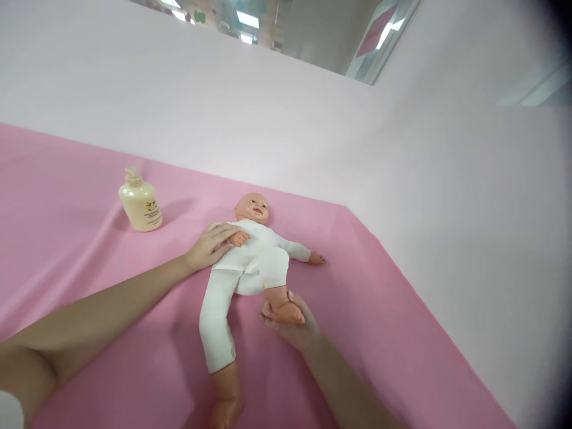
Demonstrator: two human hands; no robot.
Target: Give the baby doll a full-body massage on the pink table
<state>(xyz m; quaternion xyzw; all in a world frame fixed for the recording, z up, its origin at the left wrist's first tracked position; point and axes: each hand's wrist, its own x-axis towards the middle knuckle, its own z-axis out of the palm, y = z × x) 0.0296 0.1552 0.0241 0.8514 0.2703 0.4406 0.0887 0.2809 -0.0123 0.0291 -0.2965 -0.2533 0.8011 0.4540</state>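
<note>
A baby doll (pixel 250 244) with a white cloth body lies on its back on the pink sheet, its head away from me. My left hand (pixel 210 245) is laid over the doll's arm at its side, and the doll's small hand (pixel 239 238) pokes out past my fingers. Around the doll's raised foot (pixel 286 311) my right hand (pixel 306 332) is closed from below, thumb on one side and fingers on the other. That leg is bent up toward the belly. The doll's other leg (pixel 217 322) stretches toward me, and its other arm (pixel 292 247) lies outstretched.
A pale yellow pump bottle (pixel 142 205) stands on the pink sheet (pixel 80 202) to the left of the doll. White walls (pixel 201 119) rise behind and to the right of the sheet. A window or glass pane (pixel 308 36) is set in the back wall.
</note>
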